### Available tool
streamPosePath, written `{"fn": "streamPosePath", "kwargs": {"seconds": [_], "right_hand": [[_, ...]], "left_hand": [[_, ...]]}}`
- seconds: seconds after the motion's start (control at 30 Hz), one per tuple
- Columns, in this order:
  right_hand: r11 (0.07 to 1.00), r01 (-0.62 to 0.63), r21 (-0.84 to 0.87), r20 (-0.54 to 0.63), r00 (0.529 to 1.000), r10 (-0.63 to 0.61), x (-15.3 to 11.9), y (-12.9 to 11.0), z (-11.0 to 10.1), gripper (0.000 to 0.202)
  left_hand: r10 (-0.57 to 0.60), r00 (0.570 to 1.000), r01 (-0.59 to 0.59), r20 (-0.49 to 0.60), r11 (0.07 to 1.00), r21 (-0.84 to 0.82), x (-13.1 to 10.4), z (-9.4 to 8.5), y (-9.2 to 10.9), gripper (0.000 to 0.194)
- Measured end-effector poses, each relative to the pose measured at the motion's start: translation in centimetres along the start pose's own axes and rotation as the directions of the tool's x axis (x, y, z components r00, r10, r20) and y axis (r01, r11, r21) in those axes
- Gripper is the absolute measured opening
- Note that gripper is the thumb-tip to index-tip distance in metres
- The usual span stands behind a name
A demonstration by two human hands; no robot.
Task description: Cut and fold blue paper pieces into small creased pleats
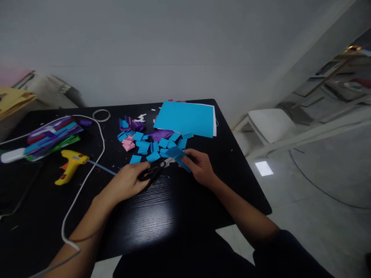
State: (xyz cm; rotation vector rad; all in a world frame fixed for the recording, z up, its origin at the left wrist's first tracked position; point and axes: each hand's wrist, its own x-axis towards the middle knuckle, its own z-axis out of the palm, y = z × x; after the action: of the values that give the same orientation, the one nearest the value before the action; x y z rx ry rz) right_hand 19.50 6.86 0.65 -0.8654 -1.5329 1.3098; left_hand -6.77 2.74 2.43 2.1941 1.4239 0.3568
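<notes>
My left hand (131,180) grips black-handled scissors (156,170) low over the black table (150,216), blades pointing right. My right hand (198,166) pinches a folded strip of blue paper (177,154) beside the blade tips. Just beyond both hands lies a heap of small cut blue paper pieces (153,146), with a few pink pieces (127,144) and purple scraps (160,134) mixed in. A stack of blue paper sheets (187,117) lies flat at the far side of the table.
A yellow hot glue gun (71,164) lies to the left, its white cord (95,158) looping across the table and over my left forearm. A bundle of coloured paper strips (52,137) and a tape ring (101,115) sit far left. A white chair (268,123) stands to the right.
</notes>
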Motion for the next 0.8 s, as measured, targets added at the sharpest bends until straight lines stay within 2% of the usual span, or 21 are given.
{"fn": "streamPosePath", "kwargs": {"seconds": [0.23,0.43,0.53,0.67,0.73,0.8], "right_hand": [[1.0,0.0,-0.025,0.029,1.0,0.0,-0.01,0.13,-0.27,0.031],[0.998,0.031,-0.06,0.014,0.999,-0.031,0.07,0.25,-0.27,0.033],[0.997,0.018,-0.071,-0.028,0.999,-0.02,0.03,0.23,-0.14,0.031],[0.998,-0.052,0.038,-0.027,0.998,0.053,-0.03,0.37,0.16,0.023],[0.993,-0.073,0.094,-0.027,0.997,0.076,-0.03,0.55,0.32,0.021],[0.989,-0.084,0.124,-0.025,0.996,0.088,-0.01,0.71,0.42,0.021]], "left_hand": [[-0.012,1.0,0.012,0.014,1.0,-0.006,-0.02,0.05,-0.18,0.017],[-0.032,0.999,0.035,0.036,0.995,-0.088,-0.11,-0.22,-0.08,0.026],[-0.095,0.994,0.084,-0.056,0.982,-0.168,-0.23,-0.34,-0.18,0.032],[-0.265,0.94,0.201,-0.214,0.939,-0.28,-0.26,-0.28,-0.28,0.043],[-0.293,0.929,0.231,-0.226,0.936,-0.265,-0.24,-0.11,-0.26,0.045],[-0.276,0.938,0.229,-0.209,0.947,-0.224,-0.23,0.09,-0.15,0.044]]}}
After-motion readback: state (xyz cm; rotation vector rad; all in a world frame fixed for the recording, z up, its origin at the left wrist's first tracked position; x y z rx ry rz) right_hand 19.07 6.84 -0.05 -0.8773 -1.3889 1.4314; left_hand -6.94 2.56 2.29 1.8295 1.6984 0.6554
